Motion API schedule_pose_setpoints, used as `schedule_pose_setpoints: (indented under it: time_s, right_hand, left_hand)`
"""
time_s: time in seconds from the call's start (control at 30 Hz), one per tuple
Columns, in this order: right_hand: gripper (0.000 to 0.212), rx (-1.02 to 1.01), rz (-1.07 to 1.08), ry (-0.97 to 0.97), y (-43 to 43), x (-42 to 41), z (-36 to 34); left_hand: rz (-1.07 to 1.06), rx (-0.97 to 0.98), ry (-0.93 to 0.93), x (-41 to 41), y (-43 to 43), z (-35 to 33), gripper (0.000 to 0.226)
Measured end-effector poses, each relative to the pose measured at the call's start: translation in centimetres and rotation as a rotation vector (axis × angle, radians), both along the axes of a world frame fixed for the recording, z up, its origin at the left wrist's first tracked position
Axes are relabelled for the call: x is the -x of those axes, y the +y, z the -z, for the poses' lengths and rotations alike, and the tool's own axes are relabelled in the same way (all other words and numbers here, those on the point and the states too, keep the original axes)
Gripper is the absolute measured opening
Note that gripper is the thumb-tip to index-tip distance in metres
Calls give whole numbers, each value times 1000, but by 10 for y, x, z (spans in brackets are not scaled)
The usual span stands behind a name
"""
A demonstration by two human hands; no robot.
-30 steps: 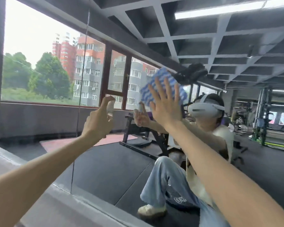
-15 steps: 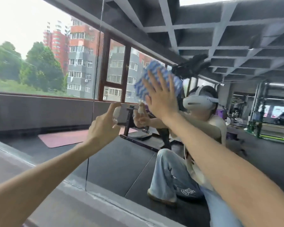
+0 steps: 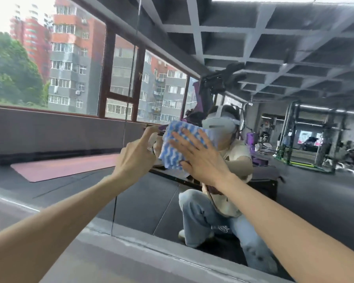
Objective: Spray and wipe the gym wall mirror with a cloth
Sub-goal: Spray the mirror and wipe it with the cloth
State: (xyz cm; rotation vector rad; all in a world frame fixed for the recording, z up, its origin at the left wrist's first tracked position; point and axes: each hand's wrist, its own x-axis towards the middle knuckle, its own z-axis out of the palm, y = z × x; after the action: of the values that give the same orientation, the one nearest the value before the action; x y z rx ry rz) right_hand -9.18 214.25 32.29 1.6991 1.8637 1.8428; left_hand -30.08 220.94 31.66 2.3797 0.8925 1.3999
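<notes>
The wall mirror (image 3: 284, 190) fills the view ahead and reflects the gym and a crouching person. My right hand (image 3: 200, 158) lies flat with spread fingers, pressing a blue-and-white patterned cloth (image 3: 176, 137) against the glass. My left hand (image 3: 137, 156) is raised just left of the cloth, its fingers curled round a small pale spray bottle (image 3: 152, 140) that is mostly hidden, the index finger raised on top.
A vertical seam (image 3: 129, 94) divides the mirror panels left of my hands. A grey ledge (image 3: 131, 260) runs along the mirror's bottom edge. The reflection shows windows, a pink mat (image 3: 65, 167) and gym racks (image 3: 307, 139).
My right hand has slid the cloth down the glass from above head height to face level. My left hand stays beside it with the bottle.
</notes>
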Motion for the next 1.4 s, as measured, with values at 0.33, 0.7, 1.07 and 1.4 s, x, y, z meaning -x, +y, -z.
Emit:
schedule_pose_setpoints:
  time_s: [0.33, 0.7, 1.07, 1.4]
  right_hand:
    - [64, -372, 67, 273, -6, -10, -51]
    - [58, 373, 39, -315, 40, 45, 109]
    - [73, 76, 152, -105, 66, 74, 107]
    - [55, -128, 271, -76, -24, -19, 57]
  left_hand:
    - [109, 48, -129, 3, 1, 23, 46]
    - [-3, 259, -75, 43, 1, 80, 55]
    - [37, 217, -49, 37, -5, 75, 54]
    - [62, 271, -26, 21, -33, 102, 56]
